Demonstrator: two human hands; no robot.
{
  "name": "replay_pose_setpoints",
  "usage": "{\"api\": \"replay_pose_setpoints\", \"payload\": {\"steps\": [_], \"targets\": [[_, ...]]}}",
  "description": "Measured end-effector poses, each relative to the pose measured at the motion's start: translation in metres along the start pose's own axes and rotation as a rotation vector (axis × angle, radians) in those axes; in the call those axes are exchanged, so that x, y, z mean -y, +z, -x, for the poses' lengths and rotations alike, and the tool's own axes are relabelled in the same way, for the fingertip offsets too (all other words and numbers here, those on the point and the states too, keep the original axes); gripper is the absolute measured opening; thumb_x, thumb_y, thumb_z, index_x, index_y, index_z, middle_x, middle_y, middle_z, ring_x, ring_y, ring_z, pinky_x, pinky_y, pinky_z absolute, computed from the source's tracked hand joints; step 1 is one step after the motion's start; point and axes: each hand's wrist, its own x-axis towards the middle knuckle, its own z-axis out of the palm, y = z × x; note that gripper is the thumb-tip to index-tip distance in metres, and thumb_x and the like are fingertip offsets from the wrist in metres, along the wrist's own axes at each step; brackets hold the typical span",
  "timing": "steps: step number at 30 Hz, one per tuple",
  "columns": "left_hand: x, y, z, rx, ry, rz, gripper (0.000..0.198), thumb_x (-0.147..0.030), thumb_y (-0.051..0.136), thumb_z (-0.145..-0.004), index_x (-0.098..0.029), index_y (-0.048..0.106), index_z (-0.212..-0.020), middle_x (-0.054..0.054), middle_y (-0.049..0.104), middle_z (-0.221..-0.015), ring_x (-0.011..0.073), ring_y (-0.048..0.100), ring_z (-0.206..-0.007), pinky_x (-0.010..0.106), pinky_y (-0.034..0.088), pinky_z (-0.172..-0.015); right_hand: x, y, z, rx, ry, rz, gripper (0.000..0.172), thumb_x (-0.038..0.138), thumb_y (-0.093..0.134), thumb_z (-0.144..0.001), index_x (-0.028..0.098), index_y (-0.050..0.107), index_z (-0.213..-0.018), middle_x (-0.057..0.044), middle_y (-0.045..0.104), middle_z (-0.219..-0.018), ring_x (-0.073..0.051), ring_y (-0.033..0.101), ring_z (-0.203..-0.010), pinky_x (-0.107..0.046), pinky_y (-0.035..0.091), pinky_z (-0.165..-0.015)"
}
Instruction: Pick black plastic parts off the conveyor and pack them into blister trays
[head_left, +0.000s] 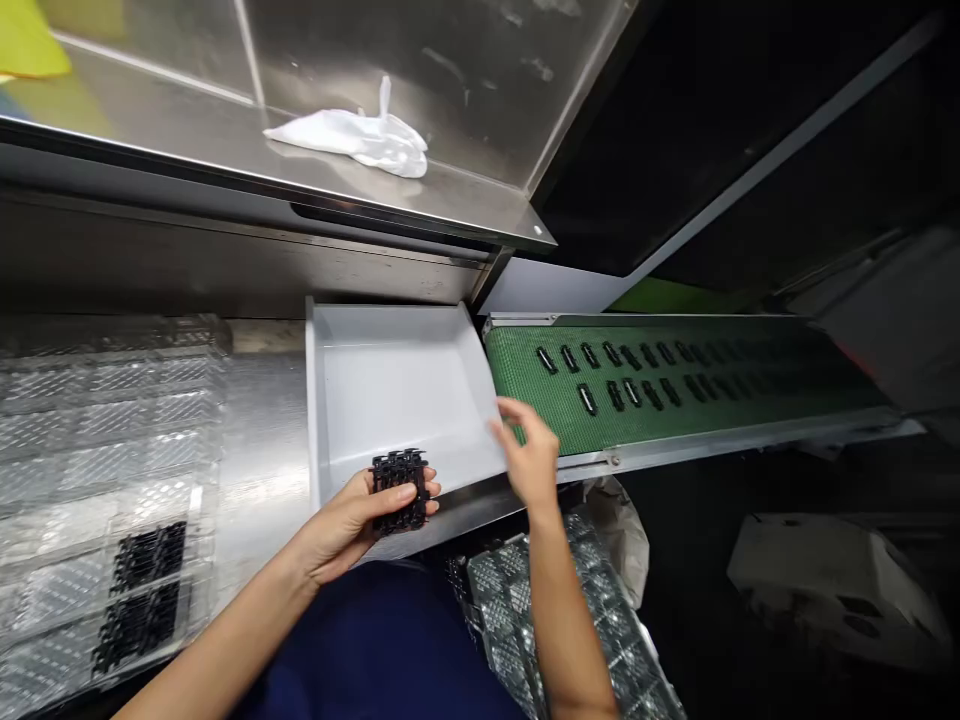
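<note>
My left hand grips a stacked cluster of black plastic parts above the near edge of a shallow grey tray. My right hand hangs open and a little blurred at the tray's right edge, over the near side of a green conveyor belt. It holds nothing. Small black parts lie in rows across the belt, fading into shadow to the right.
Stacked clear blister trays lie to the left, some holding black parts. More clear trays sit below my right forearm. A white cloth lies on a stainless steel shelf overhead. A pale moulded block sits low at right.
</note>
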Motion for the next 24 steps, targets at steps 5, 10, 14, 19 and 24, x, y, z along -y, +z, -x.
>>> {"api": "replay_pose_setpoints", "payload": {"steps": [5, 10, 14, 19, 24], "targets": [[-0.006, 0.005, 0.0, -0.013, -0.034, -0.023, 0.04, -0.029, 0.092, -0.057, -0.017, 0.077, -0.092, 0.006, 0.077, -0.09, 0.02, 0.071, -0.08, 0.026, 0.057, -0.073, -0.09, -0.05, -0.067, -0.292, 0.36, 0.254, 0.028, 0.026, 0.056, -0.092, 0.009, 0.059, -0.114, -0.019, 0.056, -0.124, -0.032, 0.052, -0.117, -0.055, 0.037, -0.101], [-0.012, -0.007, 0.003, -0.06, 0.015, -0.014, 0.038, -0.028, 0.09, -0.059, -0.017, 0.076, -0.093, 0.006, 0.076, -0.092, 0.0206, 0.07, -0.083, 0.028, 0.056, -0.078, -0.083, -0.065, -0.067, -0.136, 0.274, 0.246, 0.021, 0.02, 0.052, -0.094, 0.009, 0.065, -0.107, -0.017, 0.063, -0.114, -0.029, 0.058, -0.11, -0.05, 0.041, -0.098], [-0.018, -0.023, 0.011, -0.037, 0.086, -0.064, 0.034, -0.027, 0.086, -0.067, -0.014, 0.074, -0.095, 0.008, 0.075, -0.09, 0.0203, 0.068, -0.086, 0.03, 0.052, -0.085, -0.004, -0.048, -0.027, 0.31, -0.101, 0.038, 0.019, 0.022, 0.055, -0.093, 0.019, 0.072, -0.101, -0.008, 0.069, -0.108, -0.022, 0.063, -0.102, -0.033, 0.048, -0.093], [-0.025, -0.043, 0.032, 0.024, 0.081, -0.163, 0.032, -0.028, 0.084, -0.067, -0.013, 0.075, -0.094, 0.008, 0.076, -0.091, 0.0207, 0.067, -0.086, 0.03, 0.049, -0.085, 0.092, -0.012, 0.024, 0.725, -0.575, -0.354, 0.016, 0.022, 0.059, -0.094, 0.022, 0.069, -0.106, -0.005, 0.069, -0.101, -0.018, 0.065, -0.093, -0.028, 0.052, -0.085], [-0.02, -0.059, 0.058, 0.005, 0.094, -0.041, 0.032, -0.028, 0.084, -0.069, -0.015, 0.074, -0.097, 0.006, 0.076, -0.089, 0.0189, 0.068, -0.082, 0.027, 0.052, -0.075, 0.124, 0.03, 0.043, 0.461, -0.503, -0.454, 0.019, 0.019, 0.062, -0.092, 0.021, 0.068, -0.11, -0.006, 0.071, -0.102, -0.016, 0.067, -0.079, -0.029, 0.056, -0.08]]}}
